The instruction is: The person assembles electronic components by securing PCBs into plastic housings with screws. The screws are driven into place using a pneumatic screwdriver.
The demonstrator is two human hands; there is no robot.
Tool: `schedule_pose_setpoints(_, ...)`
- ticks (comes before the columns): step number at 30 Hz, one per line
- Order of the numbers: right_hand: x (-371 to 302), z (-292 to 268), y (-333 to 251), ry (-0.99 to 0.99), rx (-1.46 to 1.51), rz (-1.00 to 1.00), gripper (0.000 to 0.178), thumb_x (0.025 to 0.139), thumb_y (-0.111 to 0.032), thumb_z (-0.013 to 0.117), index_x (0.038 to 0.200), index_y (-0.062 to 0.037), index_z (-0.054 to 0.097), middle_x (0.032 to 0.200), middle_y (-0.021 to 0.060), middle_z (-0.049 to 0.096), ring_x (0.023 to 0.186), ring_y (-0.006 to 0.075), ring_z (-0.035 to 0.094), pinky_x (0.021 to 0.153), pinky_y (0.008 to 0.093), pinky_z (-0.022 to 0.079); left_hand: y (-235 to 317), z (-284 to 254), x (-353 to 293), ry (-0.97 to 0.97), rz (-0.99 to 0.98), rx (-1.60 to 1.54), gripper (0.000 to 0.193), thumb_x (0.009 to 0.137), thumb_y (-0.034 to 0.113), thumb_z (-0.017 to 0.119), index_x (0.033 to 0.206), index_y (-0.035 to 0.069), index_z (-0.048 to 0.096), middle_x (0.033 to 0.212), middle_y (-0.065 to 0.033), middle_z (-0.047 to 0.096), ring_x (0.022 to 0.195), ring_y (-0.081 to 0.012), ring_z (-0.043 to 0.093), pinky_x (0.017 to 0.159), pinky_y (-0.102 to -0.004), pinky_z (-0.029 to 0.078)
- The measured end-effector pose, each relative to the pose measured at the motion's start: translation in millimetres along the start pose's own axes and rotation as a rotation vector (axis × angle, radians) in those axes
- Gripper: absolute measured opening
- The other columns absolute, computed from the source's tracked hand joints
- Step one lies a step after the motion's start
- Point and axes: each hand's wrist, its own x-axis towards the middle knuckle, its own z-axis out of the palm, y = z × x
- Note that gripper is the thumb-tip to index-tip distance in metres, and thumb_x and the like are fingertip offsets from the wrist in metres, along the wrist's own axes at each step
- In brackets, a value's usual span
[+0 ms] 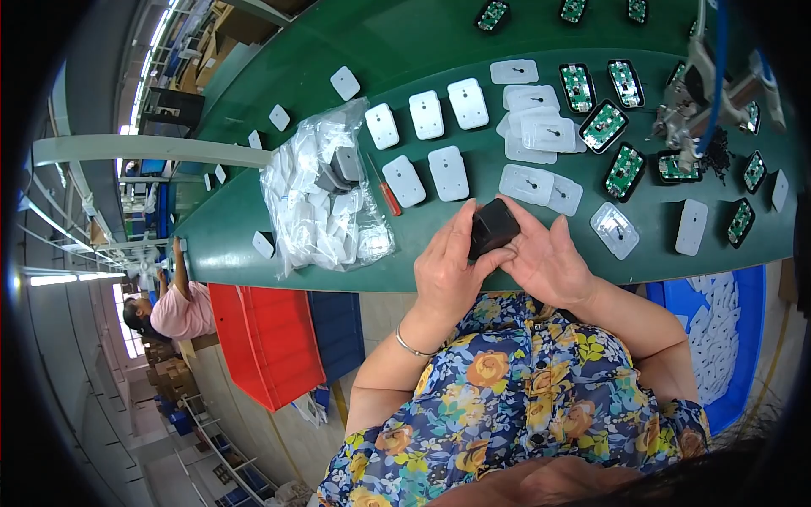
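Observation:
In front of my body, at the near edge of the green table, I hold a small black plastic case [494, 228]. My left hand [448, 262] is closed round its left side, with the thumb along the bottom. My right hand [551, 260] steadies the case from the right, its fingers against that side and its thumb raised. Just beyond lie clear plastic covers [528, 183], some overlapping. A red-handled screwdriver [390, 199] rests to the left, beside several white housings [448, 173].
A clear bag of white parts [325, 211] lies at left. Black cases with green circuit boards [625, 171] spread to the right, near a metal fixture [688, 106] and a pile of small black parts [718, 156]. A red bin [266, 346] and a blue bin [748, 355] stand below. Another person [182, 313] sits far left.

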Motion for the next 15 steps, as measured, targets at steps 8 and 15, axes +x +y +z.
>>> schedule_pose_setpoints(8, 1.3, 3.2, -4.5, -0.025, -0.126, 0.079, 0.075, 0.092, -0.054, 0.024, 0.142, -0.004, -0.002, 0.14, 0.0108, 0.026, 0.126, 0.0213, 0.03, 0.105, 0.0354, 0.023, -0.7, -21.6, 14.8, -0.136, 0.176, 0.235, 0.077, 0.059, 0.026, 0.078, 0.122, -0.004, 0.045, 0.093, -0.0147, 0.063, 0.072, -0.0252, 0.062, 0.06, -0.0299, 0.051)
schedule_pose_setpoints(15, -0.7, 1.0, -14.3, 0.126, -1.168, -0.066, 0.05, 0.093, -0.02, 0.044, 0.139, -0.0077, 0.028, 0.129, 0.0128, 0.043, 0.118, 0.0246, 0.039, 0.099, 0.0337, 0.031, -1.1, -28.0, 14.4, -0.299, -0.209, -0.22, 0.065, 0.078, 0.004, 0.059, 0.135, -0.001, 0.028, 0.101, -0.0132, 0.061, 0.088, -0.0211, 0.061, 0.074, -0.0286, 0.049)
